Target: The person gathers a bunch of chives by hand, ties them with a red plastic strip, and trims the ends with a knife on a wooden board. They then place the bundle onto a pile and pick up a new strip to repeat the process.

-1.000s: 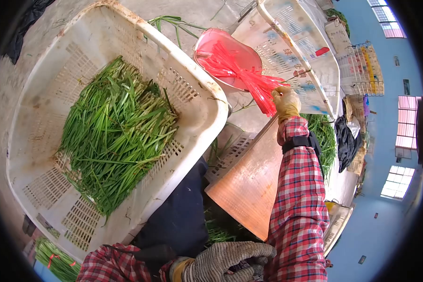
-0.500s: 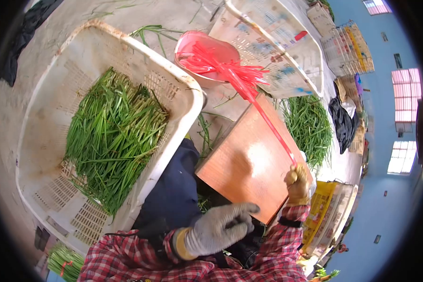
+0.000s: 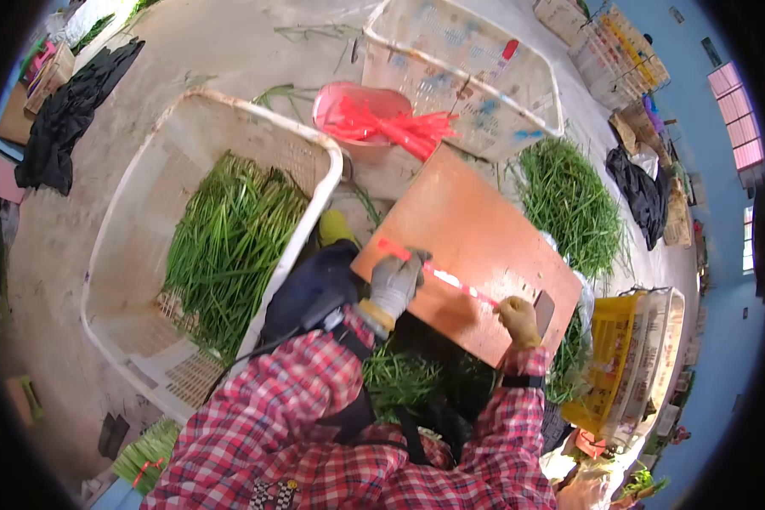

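Observation:
A strip of red plastic tape (image 3: 455,282) stretches between my gloved hands, low above the brown board (image 3: 467,229). My left hand (image 3: 395,285), in a grey glove, is closed on the strip near the board's left edge, and a short end sticks out past it. My right hand (image 3: 518,319), in a yellowish glove, pinches the other end near the board's lower right edge. Beyond the board's far corner, a bundle of red strips (image 3: 382,126) hangs over a pink bucket (image 3: 331,104). A dark flat piece (image 3: 544,313) lies on the board beside my right hand.
At left is a white crate (image 3: 115,246) holding green stalks (image 3: 238,238). Another white crate (image 3: 518,85) stands beyond the bucket. Loose greens (image 3: 569,204) lie right of the board. A yellow crate (image 3: 608,357) is at lower right, and black plastic (image 3: 76,119) at upper left.
My left hand has moved up to the board and taken hold of the strip. The strip no longer runs from my right hand to the bundle. The view has shifted.

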`<state>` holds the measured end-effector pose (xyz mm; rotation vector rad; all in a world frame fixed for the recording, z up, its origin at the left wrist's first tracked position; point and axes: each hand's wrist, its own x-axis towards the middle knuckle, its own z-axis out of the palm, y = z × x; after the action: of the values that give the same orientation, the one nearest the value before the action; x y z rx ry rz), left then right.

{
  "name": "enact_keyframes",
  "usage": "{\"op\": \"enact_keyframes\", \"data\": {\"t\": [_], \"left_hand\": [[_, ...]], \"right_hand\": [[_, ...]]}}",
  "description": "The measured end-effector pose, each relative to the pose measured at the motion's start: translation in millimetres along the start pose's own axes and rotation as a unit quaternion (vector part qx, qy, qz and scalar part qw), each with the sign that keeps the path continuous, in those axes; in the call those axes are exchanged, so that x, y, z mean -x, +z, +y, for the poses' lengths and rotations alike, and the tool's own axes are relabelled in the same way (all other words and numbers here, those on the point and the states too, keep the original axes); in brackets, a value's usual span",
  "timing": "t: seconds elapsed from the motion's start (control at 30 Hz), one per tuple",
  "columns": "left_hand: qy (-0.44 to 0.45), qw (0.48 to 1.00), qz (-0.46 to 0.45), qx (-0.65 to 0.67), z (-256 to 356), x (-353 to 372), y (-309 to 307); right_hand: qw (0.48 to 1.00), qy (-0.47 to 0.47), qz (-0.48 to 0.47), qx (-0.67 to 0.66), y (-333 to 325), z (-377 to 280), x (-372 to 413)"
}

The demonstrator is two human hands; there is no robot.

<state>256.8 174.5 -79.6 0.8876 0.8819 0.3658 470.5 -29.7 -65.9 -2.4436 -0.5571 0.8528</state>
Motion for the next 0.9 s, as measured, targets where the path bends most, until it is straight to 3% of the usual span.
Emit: {"op": "enact_keyframes", "data": {"t": [0.1, 0.17, 0.2, 0.23, 0.27, 0.3, 0.33, 0.37, 0.43, 0.47, 0.5, 0.57, 0.6, 0.67, 0.73, 0.8, 0.83, 0.87, 0.9], "left_hand": [[0.057, 0.986, 0.077, -0.134, -47, -44, 9], [0.143, 0.964, 0.091, -0.204, -92, -77, 12], [0.205, 0.902, 0.121, -0.361, -93, -80, 16], [0.254, 0.811, 0.138, -0.508, -89, -78, 18], [0.249, 0.811, 0.147, -0.509, -88, -78, 17], [0.197, 0.865, 0.146, -0.439, -76, -70, 20], [0.144, 0.91, 0.143, -0.363, -71, -66, 23], [0.141, 0.91, 0.151, -0.36, -64, -63, 24], [0.064, 0.923, 0.132, -0.356, -52, -56, 21], [0.039, 0.949, 0.145, -0.277, -42, -46, 21], [0.131, 0.955, 0.197, -0.181, -71, -62, 27], [0.132, 0.972, 0.186, -0.054, -30, -36, 25], [0.132, 0.971, 0.191, -0.051, -5, -19, 22], [0.251, 0.954, 0.045, 0.158, 45, 19, -5], [0.385, 0.91, 0.099, 0.117, 88, 53, -56], [0.405, 0.885, 0.216, 0.074, 98, 62, -131], [0.474, 0.819, 0.298, -0.126, 99, 68, -184], [0.421, 0.842, 0.334, -0.045, 95, 72, -221], [0.415, 0.836, 0.353, -0.057, 74, 65, -270]], "right_hand": [[0.979, -0.028, 0.117, 0.163, 9, 23, -6], [0.966, -0.049, 0.212, 0.141, 15, -5, 18], [0.969, -0.066, 0.195, 0.138, 26, -15, 15], [0.928, -0.19, 0.243, 0.212, 37, -23, 18], [0.863, -0.304, 0.29, 0.28, 49, -28, 24], [0.879, -0.344, 0.194, 0.267, 64, -38, 31], [0.882, -0.364, 0.168, 0.247, 82, -49, 35], [0.884, -0.384, 0.14, 0.226, 98, -57, 35], [0.892, -0.357, 0.103, 0.256, 121, -48, 21], [0.9, -0.299, 0.109, 0.299, 131, -49, 17], [0.902, -0.239, 0.116, 0.341, 140, -50, 15], [0.892, -0.254, 0.127, 0.352, 142, -39, 10], [0.894, -0.24, 0.12, 0.359, 142, -41, 11], [0.894, -0.23, 0.115, 0.368, 142, -45, 13], [0.893, -0.231, 0.119, 0.368, 143, -47, 13], [0.889, -0.232, 0.118, 0.376, 144, -50, 14], [0.888, -0.229, 0.12, 0.38, 144, -50, 15], [0.884, -0.231, 0.122, 0.388, 144, -52, 16], [0.883, -0.224, 0.121, 0.394, 142, -53, 19]]}}
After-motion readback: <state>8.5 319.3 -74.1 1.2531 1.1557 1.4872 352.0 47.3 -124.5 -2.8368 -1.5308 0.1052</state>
